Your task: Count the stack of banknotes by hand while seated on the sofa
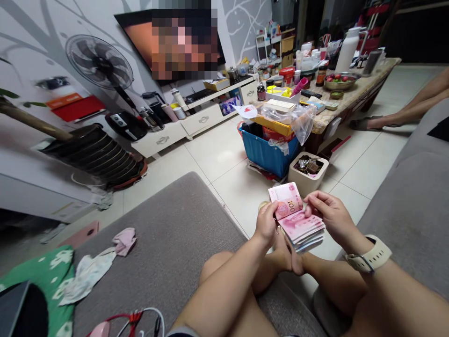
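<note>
A folded stack of pink 100 banknotes (302, 225) is held above my crossed legs, its edges fanned toward the lower right. Bluish notes show at the bottom of the stack. My left hand (265, 223) is closed on the stack's left side, with the thumb over the fold. One half of the top note stands up, showing the "100". At the right edge of the notes, my right hand (331, 216) has its fingers curled and its thumb tip against the paper. A pale watch (372, 255) is on my right wrist.
Grey sofa seats (168, 234) lie on both sides. Ahead are a blue bin (264, 152), a cream waste bin (308, 175) and a cluttered table (379, 75). Cloths (93, 271) and cables (140, 316) lie at left. Another person's legs (410, 103) show at right.
</note>
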The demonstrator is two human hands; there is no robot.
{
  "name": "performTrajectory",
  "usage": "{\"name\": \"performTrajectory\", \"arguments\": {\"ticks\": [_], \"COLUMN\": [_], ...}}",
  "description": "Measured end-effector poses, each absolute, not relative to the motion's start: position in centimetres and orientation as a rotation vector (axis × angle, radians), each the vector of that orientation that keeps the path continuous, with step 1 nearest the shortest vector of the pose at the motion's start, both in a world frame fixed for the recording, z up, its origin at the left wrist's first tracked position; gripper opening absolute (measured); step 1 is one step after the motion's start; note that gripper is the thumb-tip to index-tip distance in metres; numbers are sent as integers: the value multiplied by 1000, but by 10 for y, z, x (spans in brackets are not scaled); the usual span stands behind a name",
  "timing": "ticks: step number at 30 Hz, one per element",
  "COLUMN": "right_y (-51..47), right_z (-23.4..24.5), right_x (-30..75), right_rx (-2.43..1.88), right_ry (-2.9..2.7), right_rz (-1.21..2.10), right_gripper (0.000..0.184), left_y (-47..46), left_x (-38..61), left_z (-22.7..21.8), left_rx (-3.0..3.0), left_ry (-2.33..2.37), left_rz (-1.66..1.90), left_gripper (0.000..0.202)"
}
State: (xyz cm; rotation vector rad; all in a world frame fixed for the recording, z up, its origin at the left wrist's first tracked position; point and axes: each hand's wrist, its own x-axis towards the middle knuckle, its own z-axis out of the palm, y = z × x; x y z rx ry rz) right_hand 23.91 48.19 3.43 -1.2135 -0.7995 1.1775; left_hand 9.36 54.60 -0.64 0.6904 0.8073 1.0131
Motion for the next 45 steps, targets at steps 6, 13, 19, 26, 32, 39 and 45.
{"name": "performTrajectory", "arguments": {"ticks": [6,13,19,26,32,39,45], "right_y": [484,486,486,485,484,485,485], "right_z": [36,28,26,28,30,29,30], "right_x": [240,243,244,242,242,241,241], "right_rx": [-1301,-1333,-1329,-1320,-1338,-1335,-1311], "right_ry": [-822,-810,-827,-792,-795,-782,-761], "right_rz": [1072,1079,1088,1112,1113,1121,1132], "right_gripper": [30,30,29,30,31,31,29], "left_y": [544,544,543,542,542,543,544], "left_x": [92,92,92,92,93,93,93], "left_z": [-4,-3,0,0,0,-4,-8], "left_rx": [682,727,740,776,764,767,781], "left_ry": [735,704,738,743,722,713,727], "left_rz": [952,935,926,926,917,916,914], "left_gripper": [24,26,26,24,25,26,27]}}
